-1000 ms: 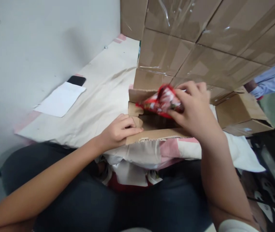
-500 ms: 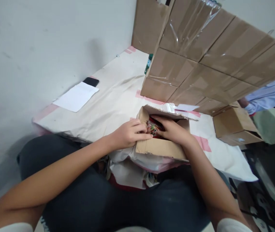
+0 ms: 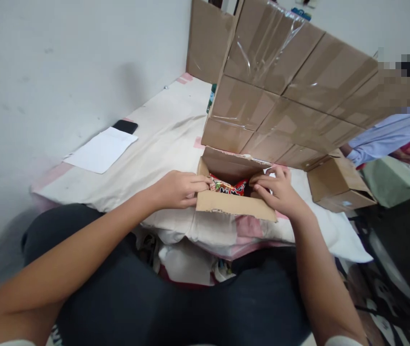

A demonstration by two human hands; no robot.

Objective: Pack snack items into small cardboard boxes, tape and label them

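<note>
An open cardboard box stands at the table's near edge in front of me, its front flap folded outward. Inside it lies a shiny red printed packet, partly hidden by the box walls. My left hand grips the box's left side, fingers curled over the rim by the packet. On the opposite side, my right hand is closed around the box's right edge, with the fingertips bent inward. Both hands are clear of the packet's middle.
A cardboard partition rises right behind the box. White paper and a black phone lie on the left of the cloth-covered table, beside the wall. Another cardboard box stands at right, near a person's light-blue sleeve.
My right hand has come up out of the box to its right edge. My left hand has drawn back from inside to the left rim. The packet shows more now.
</note>
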